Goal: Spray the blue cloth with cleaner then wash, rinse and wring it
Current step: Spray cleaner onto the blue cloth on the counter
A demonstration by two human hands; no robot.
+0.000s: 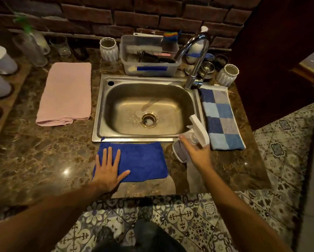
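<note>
Where the right hand (198,153) reaches in, much of the spray bottle (192,140) is covered by it, so the grip cannot be judged with certainty: the fingers are seen spread around the neck below the white trigger head, and whether they are closed on it cannot be told. The bottle's body is partly hidden behind the palm, and any label is too blurred to be read. The bottle is tilted, its nozzle aimed up and left over the near right corner of the sink (134,79), its base toward the counter (43,151). The blue cloth (143,159) is laid flat on the counter just in front of the sink's near rim, its long axis running left to right, parallel to that rim; its near left corner is hidden under the left hand (108,168), which is pressed flat on it with fingers straight and spread, nothing being gripped. A checked blue towel (221,117) is laid beside the sink on the right, a pink towel (67,93) on the left. Items in the clear tub (149,68) behind the sink are hard to make out.
</note>
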